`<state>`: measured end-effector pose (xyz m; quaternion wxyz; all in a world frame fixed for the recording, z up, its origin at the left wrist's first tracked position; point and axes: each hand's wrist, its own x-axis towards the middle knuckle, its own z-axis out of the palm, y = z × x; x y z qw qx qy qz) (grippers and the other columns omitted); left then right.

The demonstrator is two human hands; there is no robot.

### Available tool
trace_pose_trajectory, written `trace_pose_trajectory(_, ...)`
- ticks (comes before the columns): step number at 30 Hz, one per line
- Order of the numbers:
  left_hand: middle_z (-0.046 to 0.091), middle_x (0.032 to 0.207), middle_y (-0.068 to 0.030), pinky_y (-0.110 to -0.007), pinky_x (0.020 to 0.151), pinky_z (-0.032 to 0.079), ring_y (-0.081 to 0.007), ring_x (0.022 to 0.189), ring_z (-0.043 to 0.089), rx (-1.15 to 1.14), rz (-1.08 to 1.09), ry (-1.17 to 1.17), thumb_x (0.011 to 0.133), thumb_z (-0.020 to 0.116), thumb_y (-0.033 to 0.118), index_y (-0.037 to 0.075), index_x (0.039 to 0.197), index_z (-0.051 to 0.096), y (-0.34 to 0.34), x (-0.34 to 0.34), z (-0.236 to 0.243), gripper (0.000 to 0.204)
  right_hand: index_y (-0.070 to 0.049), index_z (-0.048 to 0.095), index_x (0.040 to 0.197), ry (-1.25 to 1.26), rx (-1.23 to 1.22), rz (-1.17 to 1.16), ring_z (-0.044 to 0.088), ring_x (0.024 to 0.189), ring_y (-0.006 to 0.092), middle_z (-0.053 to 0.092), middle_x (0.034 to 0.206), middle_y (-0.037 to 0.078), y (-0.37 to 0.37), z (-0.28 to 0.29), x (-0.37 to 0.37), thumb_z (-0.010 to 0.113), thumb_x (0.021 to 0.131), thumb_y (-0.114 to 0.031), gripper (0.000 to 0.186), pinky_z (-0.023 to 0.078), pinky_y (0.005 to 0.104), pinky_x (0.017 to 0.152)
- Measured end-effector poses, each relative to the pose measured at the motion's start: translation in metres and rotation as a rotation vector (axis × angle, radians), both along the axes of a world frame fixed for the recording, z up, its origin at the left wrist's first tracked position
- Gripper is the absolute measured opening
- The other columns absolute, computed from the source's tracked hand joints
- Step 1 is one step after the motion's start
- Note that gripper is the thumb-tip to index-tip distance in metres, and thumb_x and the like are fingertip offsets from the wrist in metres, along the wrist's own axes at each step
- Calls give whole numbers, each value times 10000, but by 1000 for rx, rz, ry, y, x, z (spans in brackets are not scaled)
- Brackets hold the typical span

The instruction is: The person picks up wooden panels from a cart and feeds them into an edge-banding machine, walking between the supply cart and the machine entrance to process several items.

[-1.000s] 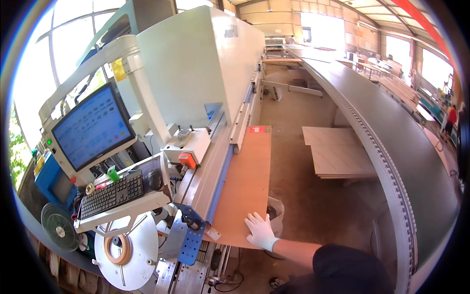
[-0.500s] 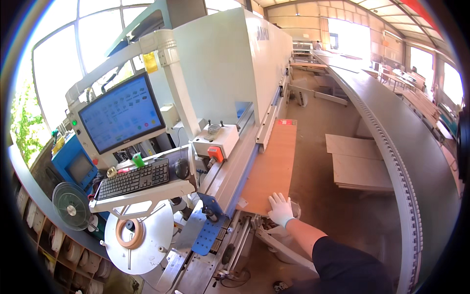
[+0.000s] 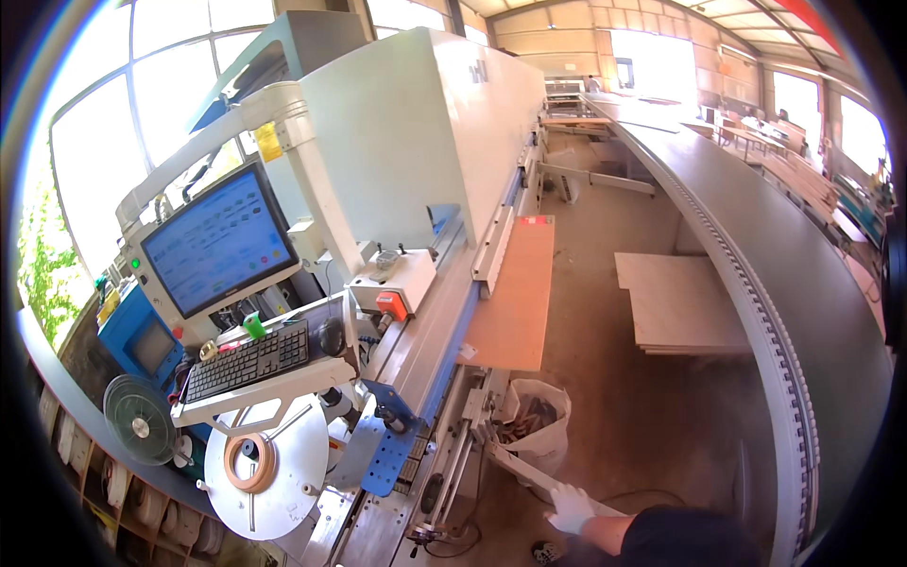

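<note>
My right hand (image 3: 571, 507), in a white glove, is low in view with fingers loosely spread, somewhat blurred, holding nothing visible, near a white machine beam (image 3: 518, 469). My left hand is out of view. Beyond the right hand, an orange-brown board (image 3: 515, 321) lies along the rail (image 3: 436, 321) of a large white machine (image 3: 378, 132). Below the board stands a white sack of offcuts (image 3: 543, 444). To the left are a monitor (image 3: 213, 246), a keyboard (image 3: 246, 364) and a round plate (image 3: 293, 472) carrying a tan tape roll (image 3: 249, 482).
A long dark conveyor (image 3: 803, 312) runs along my right, with pale panels (image 3: 680, 312) stacked beneath. Shelves of rolls (image 3: 113, 487) are at lower left. A person (image 3: 591, 85) stands far back near a bright doorway; benches with boards (image 3: 794, 180) line the right background.
My right hand has left the board and moved down toward me. The board has slid forward, away from me, showing more of the sack and beam below it.
</note>
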<state>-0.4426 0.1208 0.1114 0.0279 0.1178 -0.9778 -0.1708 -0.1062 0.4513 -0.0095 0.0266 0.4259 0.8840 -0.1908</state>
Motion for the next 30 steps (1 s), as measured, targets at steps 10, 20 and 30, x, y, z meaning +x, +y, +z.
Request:
trace_pose_trajectory(10, 454, 1423, -248, -434, 1072, 402, -369, 1304, 459, 13, -10, 33, 963, 436, 561, -24, 1415, 429, 5, -4, -6, 740, -23, 572, 1261, 43, -435, -217, 543, 1202, 372, 567, 1305, 189, 22, -29, 43, 551, 877, -423, 555, 434, 428, 1030)
trace_pose_trajectory(20, 492, 1375, -283, -454, 1064, 405, -401, 1284, 469, 31, -2, 20, 962, 436, 552, -42, 1398, 441, 14, 7, 5, 737, -46, 622, 1219, -52, -264, -78, 449, 1315, 321, 508, 1393, 177, 3, -71, 60, 524, 886, -449, 532, 436, 414, 1031)
trace_pose_trajectory(30, 506, 1340, -308, -465, 1029, 433, -417, 1239, 503, 15, 18, 15, 961, 422, 563, -44, 1382, 447, 8, 2, 1, 740, -52, 606, 1256, 104, -472, -286, 576, 1183, 348, 613, 1271, 193, 1, -53, 76, 500, 919, -438, 523, 443, 414, 1007)
